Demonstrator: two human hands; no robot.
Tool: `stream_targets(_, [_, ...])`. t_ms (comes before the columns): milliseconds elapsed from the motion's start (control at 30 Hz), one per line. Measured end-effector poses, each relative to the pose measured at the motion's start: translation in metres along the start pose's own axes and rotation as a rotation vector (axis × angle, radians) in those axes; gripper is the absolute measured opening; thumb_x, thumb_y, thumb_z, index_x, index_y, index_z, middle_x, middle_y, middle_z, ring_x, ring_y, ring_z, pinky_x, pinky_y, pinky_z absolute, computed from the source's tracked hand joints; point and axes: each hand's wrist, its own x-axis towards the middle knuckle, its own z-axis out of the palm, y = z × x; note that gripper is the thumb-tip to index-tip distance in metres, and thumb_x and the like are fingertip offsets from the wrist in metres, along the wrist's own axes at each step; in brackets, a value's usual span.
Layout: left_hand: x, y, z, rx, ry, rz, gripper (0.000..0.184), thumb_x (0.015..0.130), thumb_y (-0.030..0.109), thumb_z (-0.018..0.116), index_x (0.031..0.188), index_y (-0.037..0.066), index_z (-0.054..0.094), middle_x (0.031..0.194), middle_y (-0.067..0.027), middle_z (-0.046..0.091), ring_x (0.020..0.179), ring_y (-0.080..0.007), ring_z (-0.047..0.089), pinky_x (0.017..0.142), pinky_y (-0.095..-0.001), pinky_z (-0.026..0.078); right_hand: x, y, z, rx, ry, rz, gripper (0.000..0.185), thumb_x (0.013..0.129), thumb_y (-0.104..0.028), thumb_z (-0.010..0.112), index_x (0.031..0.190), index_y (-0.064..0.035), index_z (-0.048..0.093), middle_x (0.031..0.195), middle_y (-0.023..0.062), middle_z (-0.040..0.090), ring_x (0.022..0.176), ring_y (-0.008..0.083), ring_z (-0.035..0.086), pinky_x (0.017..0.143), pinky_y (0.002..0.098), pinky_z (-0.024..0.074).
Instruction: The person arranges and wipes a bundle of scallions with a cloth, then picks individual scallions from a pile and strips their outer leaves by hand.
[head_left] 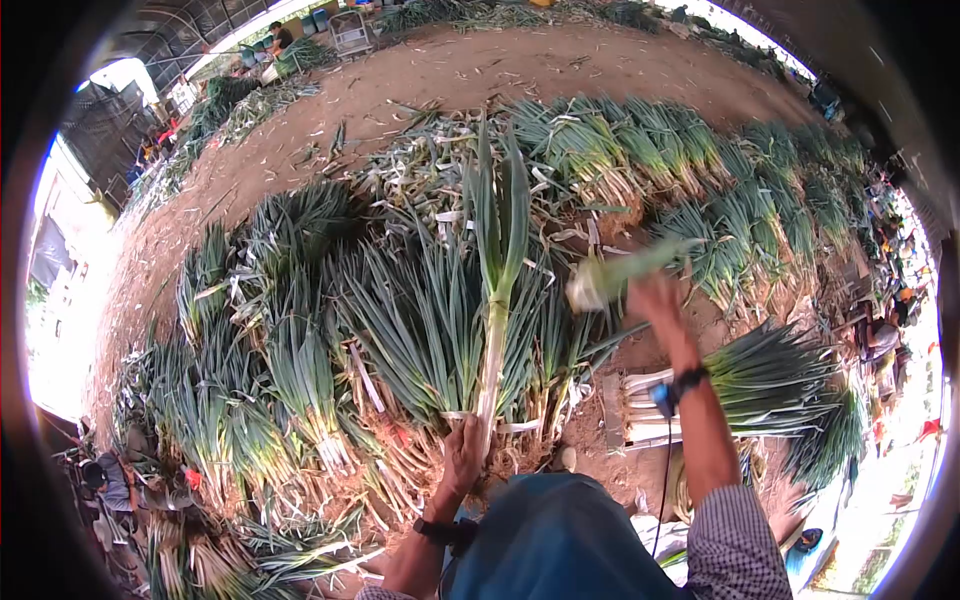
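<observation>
One long green onion (495,345) stands upright, its white stalk held near the base by my left hand (463,455), leaves pointing away from me. My right hand (655,298), blurred by motion, is raised to the right around a piece of green and whitish leaf (635,268). Bundles of green onions (415,320) lie just beyond my left hand, roots toward me. To the right, below my right hand, a pile of trimmed onions (745,385) rests with its white ends on a wooden board (612,410).
More onion bundles (300,360) lie at the left, others (630,150) at the upper right. Leaf scraps (430,170) litter the brown ground (440,75). A person (280,38) is far off at the upper left. People and belongings appear along the right edge.
</observation>
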Motion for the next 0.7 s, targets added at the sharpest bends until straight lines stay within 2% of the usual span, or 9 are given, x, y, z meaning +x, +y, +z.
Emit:
stream_targets(133, [-0.013,-0.018,0.003,0.075,0.009,0.024,0.053,0.108,0.042,0.042,0.116,-0.006,0.063,0.068,-0.0018,0.059,0.056,-0.0090,0.052,0.052,-0.0261,0.043,0.004,-0.189,0.002,0.312,-0.181,-0.088,0.050,0.099,-0.038,0.063,0.136,-0.0061,0.053,0.128,0.0135,0.063,0.114,0.0271,0.065,0.092,0.0386,0.0588])
stream_targets(200, [-0.027,0.006,0.012,0.171,-0.029,0.030,0.055,0.107,0.040,0.046,0.134,-0.007,0.057,0.072,-0.0065,0.062,0.064,-0.0127,0.058,0.059,-0.0292,0.047,-0.036,-0.174,0.050,0.571,-0.390,0.085,0.049,0.100,-0.042,0.062,0.130,-0.0035,0.058,0.115,0.0139,0.068,0.104,0.0229,0.070,0.089,0.0385,0.0599])
stream_targets(267, [-0.024,-0.012,0.009,0.270,-0.088,0.109,0.055,0.106,0.039,0.047,0.133,-0.008,0.057,0.073,-0.0103,0.062,0.068,-0.0172,0.060,0.064,-0.0326,0.049,-0.042,-0.167,0.074,1.043,-0.536,0.101,0.040,0.094,-0.020,0.074,0.128,-0.0056,0.060,0.119,0.0091,0.067,0.104,0.0200,0.069,0.090,0.0354,0.0583])
stream_targets(367, [-0.015,0.008,0.017,0.365,-0.211,0.068,0.057,0.106,0.039,0.048,0.135,-0.010,0.053,0.081,-0.0184,0.065,0.077,-0.0265,0.065,0.072,-0.0381,0.051,-0.046,-0.178,0.103,1.286,-0.237,0.161,0.042,0.091,-0.010,0.076,0.129,-0.0052,0.060,0.120,0.0066,0.067,0.101,0.0198,0.068,0.089,0.0344,0.0559])
stream_targets(433, [0.007,0.023,0.024,0.410,-0.278,0.024,0.060,0.105,0.041,0.050,0.138,-0.010,0.049,0.088,-0.0196,0.067,0.080,-0.0290,0.066,0.073,-0.0388,0.052,-0.051,-0.183,0.106,1.256,-0.157,0.123,0.039,0.090,-0.009,0.077,0.126,-0.0039,0.062,0.116,0.0057,0.069,0.099,0.0185,0.067,0.089,0.0343,0.0539])
stream_targets(467, [0.027,0.010,0.034,0.528,-0.143,0.318,0.064,0.103,0.042,0.053,0.140,-0.010,0.045,0.091,-0.0182,0.067,0.079,-0.0276,0.065,0.072,-0.0385,0.051,-0.058,-0.186,0.106,1.228,-0.137,0.120,0.038,0.089,-0.008,0.077,0.124,-0.0036,0.063,0.115,0.0057,0.069,0.100,0.0186,0.067,0.089,0.0343,0.0537])
stream_targets(533, [0.054,0.014,0.062,0.497,-0.047,0.524,0.070,0.101,0.042,0.058,0.144,-0.009,0.038,0.097,-0.0156,0.065,0.080,-0.0228,0.061,0.070,-0.0364,0.050,-0.075,-0.179,0.113,1.159,-0.107,0.126,0.037,0.089,-0.009,0.077,0.123,-0.0012,0.065,0.114,0.0058,0.070,0.101,0.0170,0.066,0.089,0.0332,0.0530])
stream_targets(667, [0.075,0.051,0.082,0.161,-0.244,0.104,0.039,0.101,0.027,0.059,0.125,-0.002,0.048,0.094,-0.0044,0.048,0.082,-0.0131,0.046,0.069,-0.0309,0.041,-0.111,-0.182,0.114,0.879,-0.013,0.045,0.041,0.088,-0.017,0.079,0.122,0.0024,0.065,0.111,0.0047,0.071,0.096,0.0139,0.065,0.086,0.0299,0.0510])
stream_targets(700, [0.077,0.042,0.081,0.193,-0.270,0.174,0.036,0.101,0.025,0.059,0.123,-0.001,0.048,0.092,-0.0030,0.047,0.081,-0.0126,0.044,0.069,-0.0302,0.040,-0.115,-0.181,0.111,0.859,0.007,0.019,0.040,0.088,-0.017,0.079,0.121,0.0024,0.066,0.110,0.0047,0.071,0.095,0.0138,0.065,0.086,0.0299,0.0509])
